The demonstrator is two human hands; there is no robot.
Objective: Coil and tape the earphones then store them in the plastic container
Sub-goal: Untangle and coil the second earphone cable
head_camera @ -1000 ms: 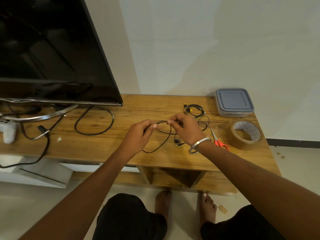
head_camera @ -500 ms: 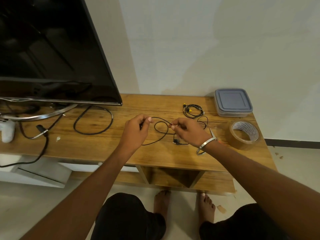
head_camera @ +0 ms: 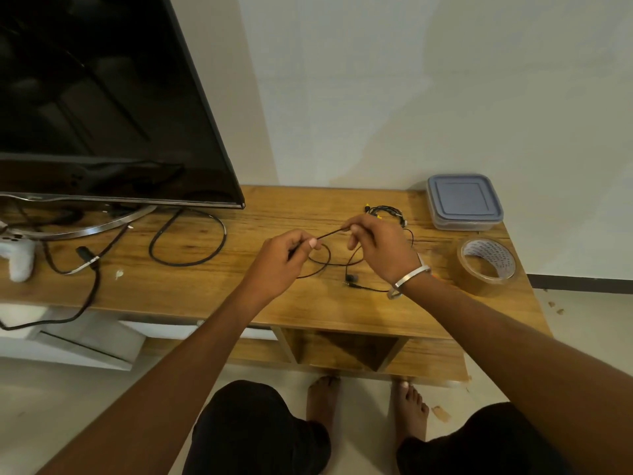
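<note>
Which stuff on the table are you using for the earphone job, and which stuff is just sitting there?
For the job:
black earphones, pinched by left hand and right hand
tape roll
lidded container
second earphone bundle

Just sitting there:
TV
loose black cable
white controller

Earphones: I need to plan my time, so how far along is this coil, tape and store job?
Early. One coiled set already lies by the plastic container. In hand: left hand and right hand pinch a black earphone cable, mostly loose. Left: coiling, taping with the tape roll, opening the lidded container.
</note>
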